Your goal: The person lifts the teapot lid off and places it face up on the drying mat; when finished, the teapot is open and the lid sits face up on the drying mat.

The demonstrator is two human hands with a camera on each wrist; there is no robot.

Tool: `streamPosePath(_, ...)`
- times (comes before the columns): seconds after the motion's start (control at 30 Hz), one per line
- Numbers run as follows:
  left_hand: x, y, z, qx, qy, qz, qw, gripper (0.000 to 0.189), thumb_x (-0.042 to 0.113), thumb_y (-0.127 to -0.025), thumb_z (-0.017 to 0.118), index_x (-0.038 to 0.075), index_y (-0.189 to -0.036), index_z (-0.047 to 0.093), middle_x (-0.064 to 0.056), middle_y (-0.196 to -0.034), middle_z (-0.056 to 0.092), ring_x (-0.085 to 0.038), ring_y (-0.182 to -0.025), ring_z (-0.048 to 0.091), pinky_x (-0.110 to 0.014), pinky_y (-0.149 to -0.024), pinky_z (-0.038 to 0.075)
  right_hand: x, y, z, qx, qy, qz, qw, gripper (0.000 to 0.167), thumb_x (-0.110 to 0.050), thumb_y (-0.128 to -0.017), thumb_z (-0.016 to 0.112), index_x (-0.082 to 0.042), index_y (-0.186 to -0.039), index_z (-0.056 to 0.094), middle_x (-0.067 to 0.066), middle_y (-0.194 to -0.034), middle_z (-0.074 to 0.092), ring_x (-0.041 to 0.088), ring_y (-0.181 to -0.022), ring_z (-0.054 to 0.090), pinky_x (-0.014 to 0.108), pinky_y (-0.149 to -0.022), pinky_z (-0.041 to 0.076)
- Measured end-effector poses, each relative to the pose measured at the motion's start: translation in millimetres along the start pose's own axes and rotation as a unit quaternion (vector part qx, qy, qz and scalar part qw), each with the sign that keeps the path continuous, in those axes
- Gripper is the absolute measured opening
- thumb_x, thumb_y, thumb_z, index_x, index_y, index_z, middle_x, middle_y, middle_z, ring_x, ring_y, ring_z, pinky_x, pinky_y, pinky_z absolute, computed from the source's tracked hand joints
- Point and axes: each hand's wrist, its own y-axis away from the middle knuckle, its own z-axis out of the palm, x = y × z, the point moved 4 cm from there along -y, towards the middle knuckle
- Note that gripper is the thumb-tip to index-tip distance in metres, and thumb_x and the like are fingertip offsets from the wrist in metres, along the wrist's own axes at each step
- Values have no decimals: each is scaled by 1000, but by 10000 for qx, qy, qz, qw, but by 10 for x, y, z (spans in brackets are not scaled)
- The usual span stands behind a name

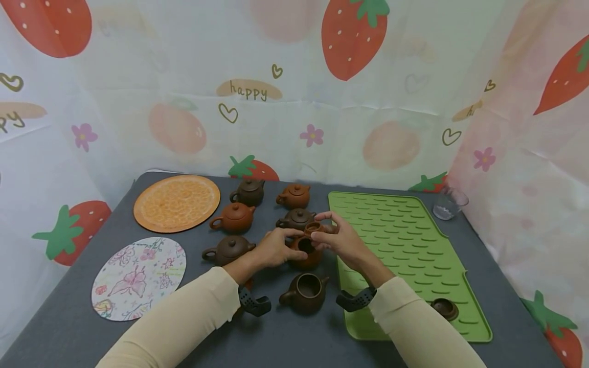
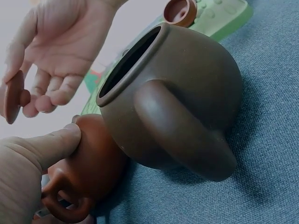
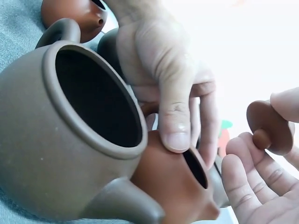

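My left hand (image 1: 276, 249) grips a reddish-brown teapot (image 1: 307, 260), its thumb lying along the rim of the uncovered mouth. Just above that mouth, my right hand (image 1: 341, 239) pinches a small matching lid (image 3: 271, 127) between thumb and fingers. In the right wrist view the lid is tilted, its round knob turned toward the palm. Nearer my body stands a dark brown teapot (image 1: 307, 295), uncovered, its handle toward the left. A lidded dark teapot (image 1: 296, 219) stands right behind the held one. Another reddish teapot (image 3: 70, 16) is mostly hidden by my left wrist in the head view.
Several lidded teapots (image 1: 234, 217) stand left of and behind my hands. A green ridged mat (image 1: 405, 245) at the right bears an upturned lid (image 1: 445, 308). A clear glass cup (image 1: 449, 203) stands beyond it. An orange round mat (image 1: 177, 203) and a butterfly-print mat (image 1: 138, 278) lie left.
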Motion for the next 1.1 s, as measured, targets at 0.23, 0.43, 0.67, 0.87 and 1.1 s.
streamPosePath(0.23,-1,-2,-2,-46,11,40,10000,57,30,-82,80,17,-134,59,-8,-122,60,-20,-91,59,-34,-68,49,-120,90,-43,-216,226,-119,9994,50,-6,-93,65,8,-137,44,23,-115,61,36,-100,63,63,-92,39)
streamPosePath(0.43,-10,0,-2,-67,65,108,9999,56,29,-82,79,17,-133,60,-6,-117,61,-19,-90,60,-35,-68,49,-214,167,-123,-234,753,-263,9965,43,-9,-93,67,2,-132,52,20,-109,62,46,-104,55,51,-86,49)
streamPosePath(0.67,-18,-3,3,-60,34,186,9998,57,28,-83,79,15,-134,59,-6,-114,62,-21,-92,59,-35,-69,49,-334,275,-216,-328,1328,-492,9894,40,-13,-92,68,-3,-129,55,18,-105,61,42,-100,55,41,-82,50)
streamPosePath(0.87,-26,-1,8,-84,84,232,9997,58,28,-83,79,13,-135,58,-8,-119,61,-25,-100,58,-36,-72,50,-423,390,-312,-330,1570,-450,9860,44,-11,-91,69,-2,-132,53,18,-109,62,34,-100,60,46,-84,50)
streamPosePath(1.1,-30,3,0,-51,50,203,9998,58,28,-83,79,14,-135,59,-8,-120,60,-25,-99,58,-36,-70,50,-493,522,-465,-350,1711,-472,9835,47,-7,-91,68,4,-133,50,20,-115,60,31,-104,60,39,-84,51)
